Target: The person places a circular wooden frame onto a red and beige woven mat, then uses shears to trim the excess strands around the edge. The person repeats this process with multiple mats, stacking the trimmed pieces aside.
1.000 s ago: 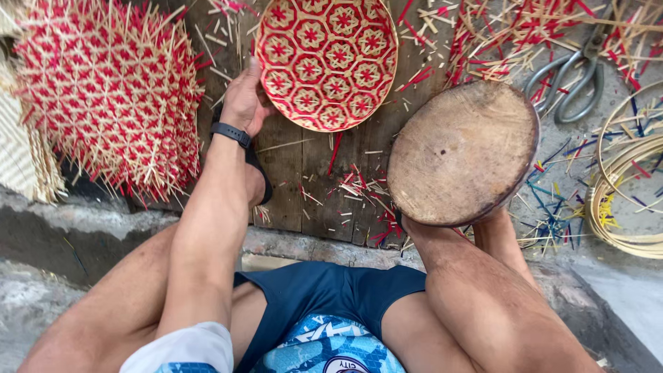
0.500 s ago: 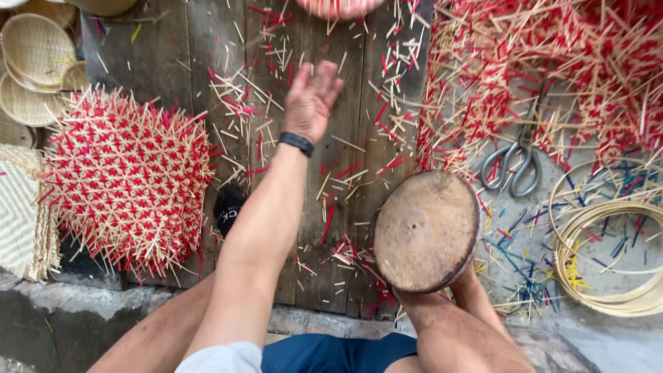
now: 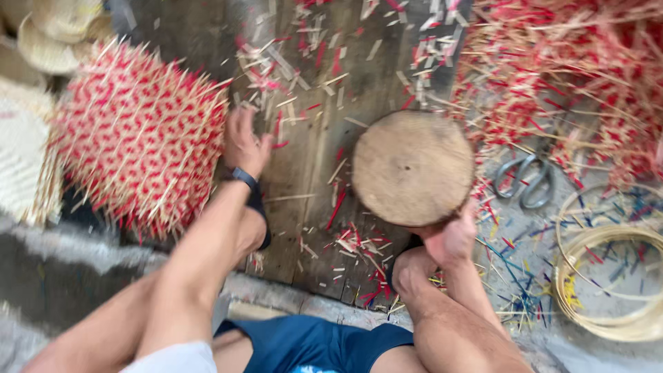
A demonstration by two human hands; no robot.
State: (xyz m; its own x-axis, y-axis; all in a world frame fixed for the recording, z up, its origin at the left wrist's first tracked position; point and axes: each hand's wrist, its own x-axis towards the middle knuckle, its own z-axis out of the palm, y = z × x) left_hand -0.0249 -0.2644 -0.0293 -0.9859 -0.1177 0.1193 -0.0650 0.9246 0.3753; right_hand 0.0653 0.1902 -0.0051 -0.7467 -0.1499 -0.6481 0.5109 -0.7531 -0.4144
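Head view: left hand (image 3: 243, 144) outstretched beside spiky woven mat (image 3: 138, 135).

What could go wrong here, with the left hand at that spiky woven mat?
The left hand reaches beside the red-and-tan woven mat, whose loose strip ends stick out; they might prick fingers. The right hand grips the round wooden block only at its lower edge, so it could tip.
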